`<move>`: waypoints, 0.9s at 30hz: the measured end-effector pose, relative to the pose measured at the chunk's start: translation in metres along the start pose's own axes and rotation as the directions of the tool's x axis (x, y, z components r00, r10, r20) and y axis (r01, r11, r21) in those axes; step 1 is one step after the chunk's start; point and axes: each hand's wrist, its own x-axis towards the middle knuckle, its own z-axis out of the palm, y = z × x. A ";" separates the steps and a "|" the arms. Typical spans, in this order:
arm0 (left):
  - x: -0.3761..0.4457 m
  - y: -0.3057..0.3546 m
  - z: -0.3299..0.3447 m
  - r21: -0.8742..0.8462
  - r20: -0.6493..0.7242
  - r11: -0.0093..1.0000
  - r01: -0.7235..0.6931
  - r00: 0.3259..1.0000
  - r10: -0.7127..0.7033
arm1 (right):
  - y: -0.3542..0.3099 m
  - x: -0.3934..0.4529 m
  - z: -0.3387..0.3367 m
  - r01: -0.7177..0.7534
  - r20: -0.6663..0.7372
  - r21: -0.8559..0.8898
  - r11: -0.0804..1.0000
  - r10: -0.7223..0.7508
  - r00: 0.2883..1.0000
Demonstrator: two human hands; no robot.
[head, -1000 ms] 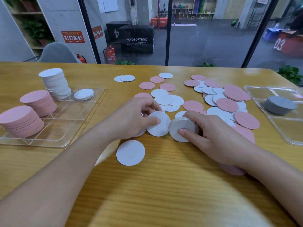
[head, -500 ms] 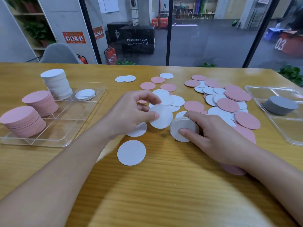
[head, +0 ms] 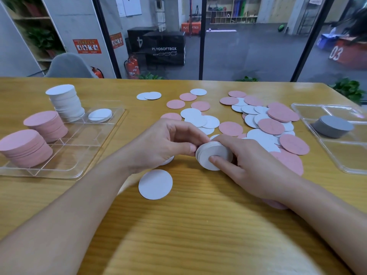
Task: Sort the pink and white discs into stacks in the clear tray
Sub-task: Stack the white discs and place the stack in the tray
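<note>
A wooden desk fills the near view, its grain running side to side. On it, just ahead of the forearms, lies a single white disc. Beyond that the two hands meet over a small stack of white discs held tilted on edge: the right hand grips it with the thumb pressed on its face, and the left hand pinches its left rim. Behind and right of them, loose pink and white discs lie scattered and overlapping. At left sits the clear tray holding two pink stacks and a taller white stack. At far right a second tray holds a grey stack. Past the desk, glass panels show a grey floor and a black box.
</note>
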 end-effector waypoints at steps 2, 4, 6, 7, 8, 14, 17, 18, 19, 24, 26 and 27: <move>-0.002 0.004 -0.002 0.035 -0.019 0.999 0.011 1.000 -0.010 | 0.001 0.000 0.000 -0.002 0.003 0.010 1.000 0.002 1.000; -0.005 0.005 -0.012 0.182 -0.129 0.982 0.045 0.991 -0.021 | 0.002 0.000 0.001 -0.002 -0.002 0.023 1.000 0.002 1.000; -0.010 0.002 -0.028 0.425 -0.236 0.897 0.124 0.971 -0.023 | 0.002 0.000 0.000 -0.009 -0.004 0.027 1.000 0.009 1.000; -0.014 -0.001 -0.036 0.504 -0.262 0.844 0.184 0.964 -0.054 | 0.002 -0.001 0.000 -0.012 -0.001 0.028 1.000 0.012 1.000; -0.020 -0.003 -0.044 0.541 -0.276 0.805 0.244 0.956 -0.105 | 0.002 -0.001 0.000 -0.013 0.001 0.031 0.999 0.013 1.000; -0.048 -0.009 -0.059 0.576 -0.254 0.723 0.381 0.924 -0.285 | 0.002 0.000 0.001 -0.029 0.008 0.031 0.999 0.029 1.000; -0.043 -0.012 -0.053 0.550 -0.256 0.756 0.355 0.933 -0.252 | -0.002 0.000 0.000 -0.023 0.003 0.029 0.999 0.023 1.000; -0.042 -0.011 -0.049 0.533 -0.260 0.773 0.342 0.937 -0.235 | -0.002 0.000 0.000 -0.024 0.003 0.028 0.999 0.024 1.000; -0.040 -0.011 -0.045 0.518 -0.260 0.791 0.324 0.941 -0.215 | -0.003 0.000 0.000 -0.026 0.004 0.026 0.999 0.026 1.000; -0.030 -0.013 -0.029 0.307 -0.302 0.923 0.233 0.943 -0.138 | -0.006 -0.003 0.001 -0.032 0.007 0.039 0.999 0.032 0.999; -0.028 -0.012 -0.024 0.210 -0.364 0.956 0.204 0.924 -0.117 | -0.007 -0.004 0.002 -0.035 0.012 0.045 0.998 0.035 0.999; -0.028 -0.011 -0.022 0.152 -0.386 0.970 0.188 0.915 -0.117 | -0.007 -0.005 0.002 -0.034 0.008 0.046 0.998 0.034 0.999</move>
